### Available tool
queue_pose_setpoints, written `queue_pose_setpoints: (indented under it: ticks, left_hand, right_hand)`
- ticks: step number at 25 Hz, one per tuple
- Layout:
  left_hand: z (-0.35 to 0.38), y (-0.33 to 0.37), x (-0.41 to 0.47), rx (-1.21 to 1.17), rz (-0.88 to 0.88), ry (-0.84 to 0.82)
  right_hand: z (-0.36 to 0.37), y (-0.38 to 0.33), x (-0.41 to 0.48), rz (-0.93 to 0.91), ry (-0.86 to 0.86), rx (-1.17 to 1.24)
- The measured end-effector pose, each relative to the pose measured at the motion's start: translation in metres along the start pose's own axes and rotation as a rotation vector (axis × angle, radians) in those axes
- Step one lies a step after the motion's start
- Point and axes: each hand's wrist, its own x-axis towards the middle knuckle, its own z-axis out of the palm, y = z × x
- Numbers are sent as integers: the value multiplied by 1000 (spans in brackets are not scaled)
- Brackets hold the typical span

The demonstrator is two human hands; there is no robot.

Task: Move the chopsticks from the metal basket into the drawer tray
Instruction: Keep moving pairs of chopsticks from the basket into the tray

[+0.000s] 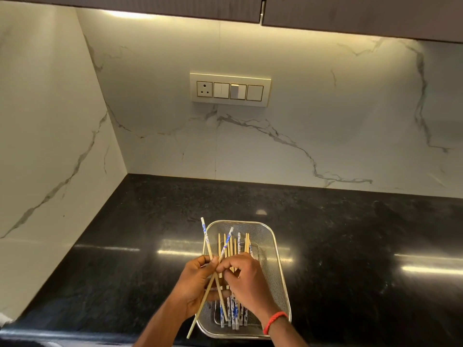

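Head view, near to far. I see both forearms coming in from the bottom edge over the front lip of the black granite counter. Left hand is closed on a crossed pair of chopsticks: bare wood tips stick out toward me past the basket's near-left corner, blue-and-white patterned ends point up and away over its left rim. Right hand has a red wrist band; fingers are curled down among the sticks just beside the left hand's fingertips. I can't tell whether it's actually pinching one.

Metal mesh basket sits on the counter close to the front edge, rectangular, rounded corners. Remaining chopsticks lie lengthwise in it, roughly parallel, some patterned ends near me, some far. Hands cover the middle of the bundle.

Counter is bare left, right and behind the basket, plenty of room all round. Drawer tray isn't in frame.

Farther back: marble backsplash meeting a side wall at the left corner, switch and socket plate centred above the basket, dark upper cabinets with under-cabinet lighting.
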Motion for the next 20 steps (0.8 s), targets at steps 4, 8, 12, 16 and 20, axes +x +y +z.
queue_pose_setpoints:
  ticks: [4,8,12,16,20]
  left_hand:
    - [-8,-1,-1,94,54,25]
    - [-10,-7,-3,139,94,67]
    - [-18,-4,-5,84,82,96]
    - [-19,-2,-7,41,66,105]
    - [-17,-5,-9,31,76,110]
  right_hand:
    - [7,-1,10,45,24,-14]
    - [15,-8,13,-50,-3,-85]
    - [17,4,5,204,-13,-167]
    - [27,11,-6,162,-143,-450]
    - [28,4,3,180,-141,-583]
